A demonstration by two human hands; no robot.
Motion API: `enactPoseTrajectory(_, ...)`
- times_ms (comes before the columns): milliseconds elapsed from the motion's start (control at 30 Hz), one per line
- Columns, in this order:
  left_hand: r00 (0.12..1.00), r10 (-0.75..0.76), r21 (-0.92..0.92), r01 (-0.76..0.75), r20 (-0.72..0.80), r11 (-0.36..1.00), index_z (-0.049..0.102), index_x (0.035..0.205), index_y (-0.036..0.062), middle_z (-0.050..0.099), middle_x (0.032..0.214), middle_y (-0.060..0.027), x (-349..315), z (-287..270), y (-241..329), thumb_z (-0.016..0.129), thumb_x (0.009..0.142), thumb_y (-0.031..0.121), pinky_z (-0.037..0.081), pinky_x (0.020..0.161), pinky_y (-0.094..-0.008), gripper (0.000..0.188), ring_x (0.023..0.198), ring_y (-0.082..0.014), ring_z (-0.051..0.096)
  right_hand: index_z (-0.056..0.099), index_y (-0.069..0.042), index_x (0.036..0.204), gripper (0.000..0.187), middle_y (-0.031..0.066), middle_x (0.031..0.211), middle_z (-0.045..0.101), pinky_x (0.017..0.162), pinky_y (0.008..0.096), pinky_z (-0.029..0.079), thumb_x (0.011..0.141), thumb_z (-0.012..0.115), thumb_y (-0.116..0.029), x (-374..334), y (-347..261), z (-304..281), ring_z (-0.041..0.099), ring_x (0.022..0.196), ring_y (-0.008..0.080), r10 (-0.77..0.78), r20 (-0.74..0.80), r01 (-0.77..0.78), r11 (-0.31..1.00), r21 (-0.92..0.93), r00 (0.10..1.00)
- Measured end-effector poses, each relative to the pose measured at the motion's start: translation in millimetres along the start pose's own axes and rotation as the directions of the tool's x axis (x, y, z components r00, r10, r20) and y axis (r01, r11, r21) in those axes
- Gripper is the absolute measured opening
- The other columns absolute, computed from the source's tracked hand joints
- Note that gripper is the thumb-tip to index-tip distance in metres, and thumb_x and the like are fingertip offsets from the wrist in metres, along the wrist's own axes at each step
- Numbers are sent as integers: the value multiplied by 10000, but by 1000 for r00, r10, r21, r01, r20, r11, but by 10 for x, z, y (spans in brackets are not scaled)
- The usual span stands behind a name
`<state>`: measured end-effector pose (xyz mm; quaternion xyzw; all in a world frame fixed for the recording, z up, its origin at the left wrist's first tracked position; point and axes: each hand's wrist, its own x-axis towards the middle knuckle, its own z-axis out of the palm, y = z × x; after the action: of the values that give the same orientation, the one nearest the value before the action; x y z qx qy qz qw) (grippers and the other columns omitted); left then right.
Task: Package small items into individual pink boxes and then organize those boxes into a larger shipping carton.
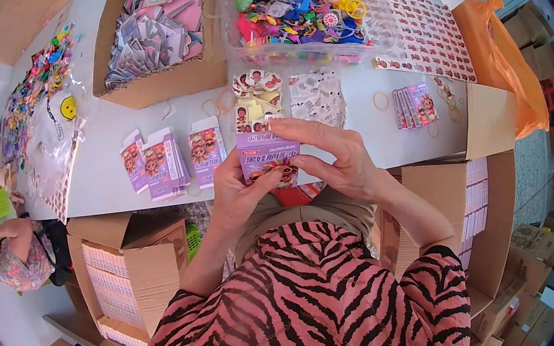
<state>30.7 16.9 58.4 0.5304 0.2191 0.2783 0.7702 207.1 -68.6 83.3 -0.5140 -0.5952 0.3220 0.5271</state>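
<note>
A small purple printed carton [255, 158] is held up in front of me, past the near edge of the white table. My left hand [234, 194] grips it from below and the left side, its thumb across the printed front. My right hand [347, 160] closes on the top and right edge, fingers lying along the top flap. Left of the hands, several flat purple cartons [162, 164] lie in a loose stack, with one more carton [205, 148] beside them. Just beyond the held carton are a pile of small picture stickers [257, 91] and a heap of white printed slips [317, 97].
A clear tub [295, 50] of colourful trinkets and a cardboard box [210, 70] of packets stand at the back. Sticker sheets [426, 34] and a few purple cartons [412, 107] lie right. Open boxes [148, 268] flank me. Another person [28, 254] is at left.
</note>
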Motion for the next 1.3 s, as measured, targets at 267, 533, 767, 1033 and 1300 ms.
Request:
enactPoseTrajectory(267, 1000, 14, 149, -15, 5, 989, 517, 1135, -29, 634, 986, -86, -13, 56, -139, 634, 809, -18, 518, 767, -271, 347, 867, -131, 616, 562, -53, 1197, 369, 129, 1163, 593, 884, 336, 467, 832, 605, -27, -44, 152, -103, 593, 1036, 247, -199, 41, 203, 951, -232, 979)
enactPoseTrajectory(533, 976, -166, 82, 155, 143, 984, 390, 1252, -6, 571, 1114, -132, 170, 397, -315, 543, 866, -18, 504, 791, -267, 416, 966, -176, 605, 443, -104, 1335, 389, -1, 957, 588, 739, 212, 465, 951, 469, -153, -482, 206, -409, 556, 835, 50, 463, -279, -320, 842, 434, 841)
enactPoseTrajectory(767, 917, -285, 225, 225, 280, 948, 382, 1247, -2, 585, 1097, -151, 83, 335, -456, 528, 881, 22, 475, 748, -231, 395, 912, -179, 623, 443, -133, 1339, 384, 55, 799, 572, 699, 257, 454, 957, 421, -167, -764, 529, -1782, 547, 763, 104, 335, -619, -598, 751, -279, 710)
enactPoseTrajectory(1033, 982, -189, 281, 173, 30, 944, 468, 1169, -15, 603, 1069, -131, -49, -18, -308, 559, 861, -6, 468, 741, -232, 322, 891, -147, 617, 541, -96, 1228, 405, 138, 906, 600, 716, 320, 478, 844, 450, -5, -943, 1334, -1938, 573, 816, 218, 355, -672, -727, 550, -411, 649)
enactPoseTrajectory(1300, 802, 488, 938, 268, -344, 221, 414, 1266, -13, 493, 1228, -220, -137, -1435, -114, 711, 745, 235, 373, 960, -450, 649, 1167, -354, 458, 518, -47, 1218, 308, 142, 1195, 554, 888, 346, 440, 921, 440, -30, -746, 645, -1485, 545, 1083, 265, -118, -516, -387, 525, -758, 849)
